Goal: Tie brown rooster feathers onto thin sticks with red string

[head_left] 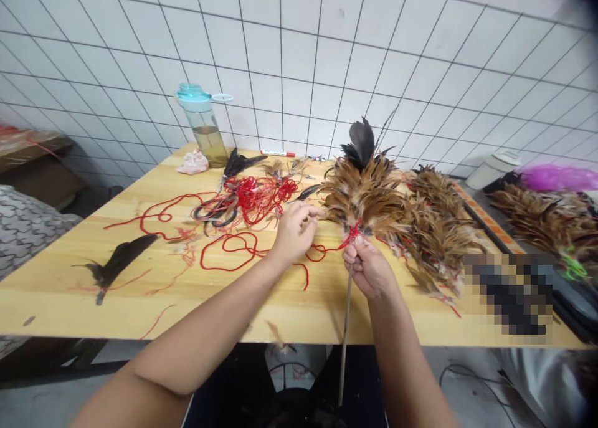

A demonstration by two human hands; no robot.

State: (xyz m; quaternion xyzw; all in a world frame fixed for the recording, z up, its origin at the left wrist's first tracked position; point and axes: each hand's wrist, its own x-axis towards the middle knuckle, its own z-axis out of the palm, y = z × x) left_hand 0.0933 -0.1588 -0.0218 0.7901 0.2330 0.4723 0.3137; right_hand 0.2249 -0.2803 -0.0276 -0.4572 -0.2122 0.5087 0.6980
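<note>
A pixelated patch (509,294) blurs whatever lies at the near right of the table (140,297). Red thread (255,197) partly hides scissors (212,215). The right hand (369,269) masks where the stick (346,334) meets the feathers (359,197). A purple mass (560,177) is cut off at right, a wrapped bundle (18,142) at far left.
</note>
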